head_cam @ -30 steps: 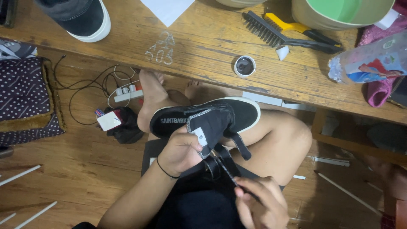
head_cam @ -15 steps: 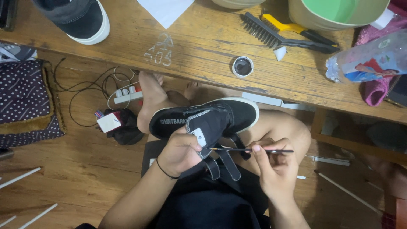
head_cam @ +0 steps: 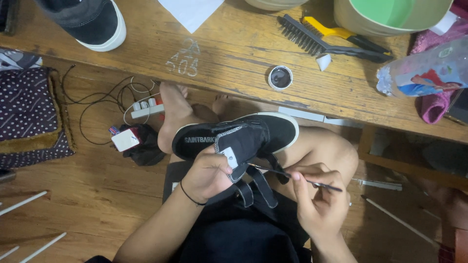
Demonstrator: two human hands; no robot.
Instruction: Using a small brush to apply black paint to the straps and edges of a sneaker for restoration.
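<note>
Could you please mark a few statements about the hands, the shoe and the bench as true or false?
1. The left hand holds the black shoe by its tongue. True.
2. The right hand holds a yellow-handled brush. False: it holds a thin brush with its tip at the shoe; the yellow-handled brush lies on the wooden bench.
3. A small round open tin sits on the bench. True.
4. The shoe in hand has a red sole. False: its sole edge is white.
5. Another dark shoe rests on the bench at the upper left. True.
</note>
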